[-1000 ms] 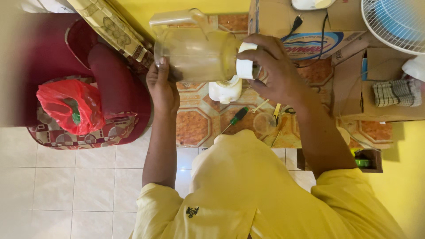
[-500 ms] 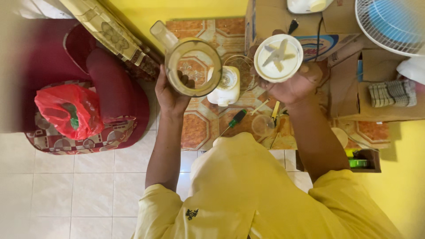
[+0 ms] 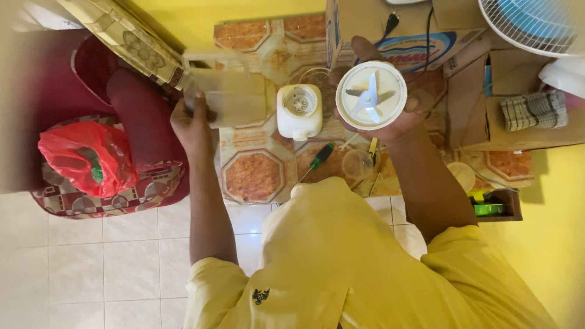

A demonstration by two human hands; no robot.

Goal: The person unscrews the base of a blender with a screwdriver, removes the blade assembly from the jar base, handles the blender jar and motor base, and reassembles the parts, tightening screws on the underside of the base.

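- My left hand point(image 3: 194, 122) is closed around the clear blender jar point(image 3: 228, 97), gripping it on its side at the near end; the tilt looks meant to bring the jar's open end toward the other part.
- My right hand point(image 3: 390, 116) cups the white blade base point(image 3: 371, 95) from below, fingers wrapped on its rim, blades facing up toward me, likely so I can see them.
- Jar and blade base are well apart, one per hand.
- White motor base point(image 3: 299, 111) stands on the floor between my hands, below them.
- Green-handled screwdriver point(image 3: 319, 157) lies nearer my right hand.
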